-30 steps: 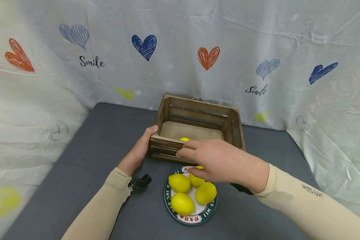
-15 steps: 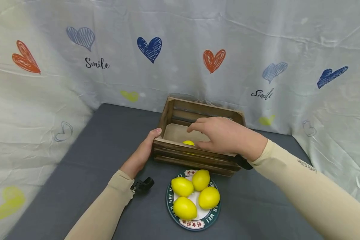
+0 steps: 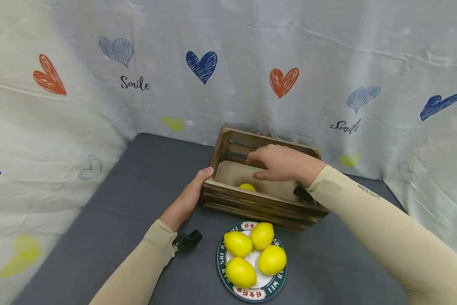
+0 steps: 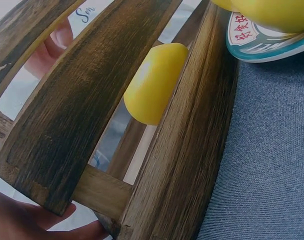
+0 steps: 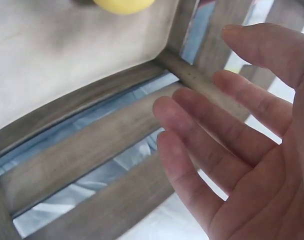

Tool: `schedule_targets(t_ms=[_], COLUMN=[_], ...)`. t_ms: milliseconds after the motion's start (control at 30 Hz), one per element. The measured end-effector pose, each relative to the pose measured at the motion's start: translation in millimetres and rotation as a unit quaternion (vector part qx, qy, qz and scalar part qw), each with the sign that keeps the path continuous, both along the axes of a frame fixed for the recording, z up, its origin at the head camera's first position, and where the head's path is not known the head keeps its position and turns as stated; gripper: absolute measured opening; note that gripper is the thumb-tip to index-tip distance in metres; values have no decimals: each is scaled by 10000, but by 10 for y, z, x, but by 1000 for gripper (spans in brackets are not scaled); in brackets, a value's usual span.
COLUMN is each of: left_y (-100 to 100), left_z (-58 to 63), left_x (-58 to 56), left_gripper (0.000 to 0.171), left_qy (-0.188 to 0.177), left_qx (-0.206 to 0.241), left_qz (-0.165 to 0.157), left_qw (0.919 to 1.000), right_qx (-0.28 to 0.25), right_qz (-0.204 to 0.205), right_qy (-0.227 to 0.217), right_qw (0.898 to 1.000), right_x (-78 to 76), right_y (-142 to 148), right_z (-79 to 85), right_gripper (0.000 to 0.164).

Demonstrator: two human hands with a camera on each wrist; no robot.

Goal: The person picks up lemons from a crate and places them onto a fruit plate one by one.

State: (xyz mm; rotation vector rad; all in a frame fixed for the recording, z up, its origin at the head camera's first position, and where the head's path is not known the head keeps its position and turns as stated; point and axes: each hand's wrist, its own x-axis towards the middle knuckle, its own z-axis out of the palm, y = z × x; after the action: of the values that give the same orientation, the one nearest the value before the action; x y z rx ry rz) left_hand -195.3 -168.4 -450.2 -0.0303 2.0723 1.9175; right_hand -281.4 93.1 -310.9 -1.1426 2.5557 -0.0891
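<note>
A slatted wooden crate (image 3: 264,209) stands at the back of the table, with one lemon (image 3: 247,187) on its floor near the front wall. My left hand (image 3: 188,197) grips the crate's left front corner, thumb on the rim. Over the inside of the crate hovers my right hand (image 3: 279,163), its fingers loosely bent with nothing in them. The right wrist view shows this palm (image 5: 257,205) bare beside the slats. In front of the crate, a green-rimmed plate (image 3: 221,271) carries several lemons (image 3: 241,273).
A dark grey cloth (image 3: 137,178) covers the table. White curtains (image 3: 243,38) printed with hearts hang behind and at both sides, close to the crate's back wall. The plate stands just in front of the crate.
My right hand has moved away from above the plate and the front wall to over the crate's inside. My left hand keeps its grip on the corner. The view has shifted slightly.
</note>
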Motion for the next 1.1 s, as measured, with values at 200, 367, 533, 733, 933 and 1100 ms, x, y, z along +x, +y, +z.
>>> schedule_targets(t_ms=[200, 367, 533, 733, 933, 1100], left_y=[-29, -19, 6, 25, 25, 5], left_z=[-30, -55, -50, -23, -18, -35], left_x=[36, 34, 5, -16, -25, -17], left_gripper=[86, 87, 86, 85, 88, 87], left_qy=[-105, -49, 83, 160, 185, 199], left_qx=[-108, -52, 25, 8, -16, -22], left_qz=[179, 74, 111, 107, 73, 67], left_qw=[9997, 9999, 9999, 9998, 9998, 9998], right_qx=[498, 789, 898, 978, 1102, 1103], right_qz=[51, 127, 2, -7, 157, 220], right_qy=[-405, -902, -1220, -1564, -1720, -1932], right_qw=[9979, 9927, 9885, 9828, 9788, 9747], right_x=[-123, -151, -204, -224, -212, -211], right_y=[-182, -287, -340, -371, -382, -391], right_z=[-286, -473, -543, -586, -599, -622], right_gripper=[49, 51, 52, 47, 41, 42])
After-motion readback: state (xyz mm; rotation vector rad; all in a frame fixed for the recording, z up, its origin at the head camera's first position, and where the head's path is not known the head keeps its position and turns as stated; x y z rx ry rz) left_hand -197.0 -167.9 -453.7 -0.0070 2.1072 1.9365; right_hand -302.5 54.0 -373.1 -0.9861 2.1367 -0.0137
